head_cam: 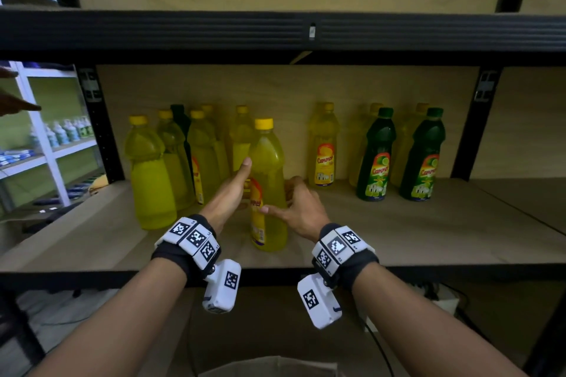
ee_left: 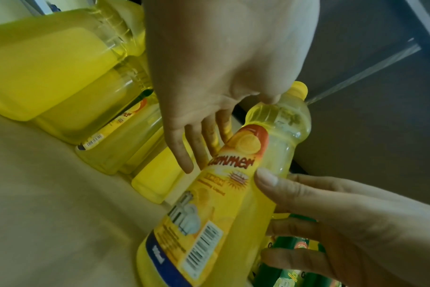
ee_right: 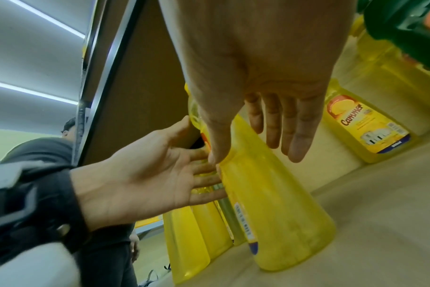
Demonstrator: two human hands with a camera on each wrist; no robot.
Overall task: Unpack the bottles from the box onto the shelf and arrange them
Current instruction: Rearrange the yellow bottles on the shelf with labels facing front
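A yellow bottle [head_cam: 269, 168] with a yellow cap stands upright near the front of the wooden shelf [head_cam: 398, 239]. My left hand [head_cam: 235, 187] lies flat against its left side with straight fingers [ee_left: 197, 143] on the label. Opposite it is my right hand [head_cam: 297, 202]: the thumb [ee_left: 265, 178] touches the label, and the fingers [ee_right: 295, 132] are stretched out beside the bottle [ee_right: 270, 194], not closed round it. A cluster of yellow bottles [head_cam: 171, 162] stands just left. Further right stand one labelled yellow bottle [head_cam: 324, 147] and two green bottles [head_cam: 376, 156].
A black shelf beam [head_cam: 275, 30] runs overhead, with black uprights [head_cam: 101, 131] at the sides. The edge of a brown cardboard object [head_cam: 269, 369] shows below. Another person's hand [head_cam: 18, 107] points in from the far left. White racks with goods [head_cam: 61, 131] stand behind.
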